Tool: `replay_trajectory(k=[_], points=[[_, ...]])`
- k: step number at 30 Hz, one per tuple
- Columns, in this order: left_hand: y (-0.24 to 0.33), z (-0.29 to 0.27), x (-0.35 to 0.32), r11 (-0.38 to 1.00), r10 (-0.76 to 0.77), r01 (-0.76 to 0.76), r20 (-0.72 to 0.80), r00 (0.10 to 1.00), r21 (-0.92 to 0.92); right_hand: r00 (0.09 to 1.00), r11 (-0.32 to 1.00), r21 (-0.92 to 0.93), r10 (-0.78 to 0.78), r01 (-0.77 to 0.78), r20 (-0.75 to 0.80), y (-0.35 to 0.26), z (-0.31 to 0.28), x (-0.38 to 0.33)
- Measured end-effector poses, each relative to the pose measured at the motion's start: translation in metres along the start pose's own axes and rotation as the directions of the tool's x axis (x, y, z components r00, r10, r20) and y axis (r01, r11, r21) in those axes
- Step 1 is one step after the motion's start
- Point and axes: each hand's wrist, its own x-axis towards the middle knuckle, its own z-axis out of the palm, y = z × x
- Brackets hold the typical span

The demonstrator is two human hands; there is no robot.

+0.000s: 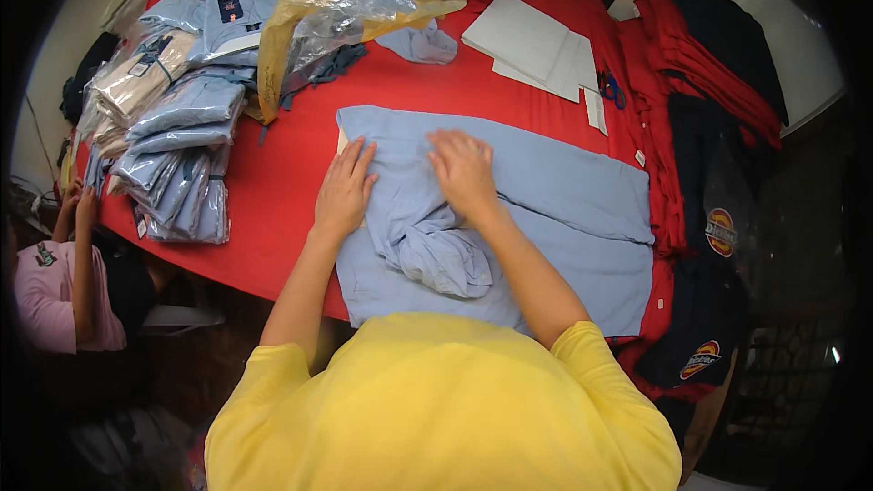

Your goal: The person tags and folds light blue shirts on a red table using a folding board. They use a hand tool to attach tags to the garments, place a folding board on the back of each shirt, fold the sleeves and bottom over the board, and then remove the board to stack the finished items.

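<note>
Pressing one light blue garment (546,191) flat at the middle of the red worktop (282,191), left hand (344,191) and right hand (464,173) both lying open, fingers spread, gripping nothing. Sitting beyond: one stack of bagged blue shirts (177,150), one crumpled plastic bag (346,9), several white cardboard sheets (536,45), overlapping, hard to count

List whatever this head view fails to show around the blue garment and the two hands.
- Near edge of the light blue garment: head view, hidden behind the person's yellow shirt.
- Cardboard insert: only a sliver shows beside the left hand; the garment covers the rest.
- Cloth under the right hand: its palm hides it.
- Contents of the clear plastic bag: blurred by glare.
- Bagged shirts: labels too small.
</note>
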Motion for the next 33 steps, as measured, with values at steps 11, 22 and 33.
replay_trajectory(k=[11,22,33], points=[[0.017,-0.009,0.01,0.99,0.139,-0.134,-0.162,0.977,0.037,0.987,0.96,-0.236,0.129,-0.148,-0.094,0.011,0.032,-0.027],[0.028,-0.022,0.002,0.977,0.162,-0.147,0.09,0.983,-0.155,0.564,0.523,-0.227,0.685,-0.821,-0.462,0.244,-0.065,-0.141],[0.014,-0.015,-0.002,0.956,0.254,-0.25,0.005,0.967,-0.15,0.818,0.889,0.31,0.44,-0.337,-0.37,0.115,-0.051,-0.152]])
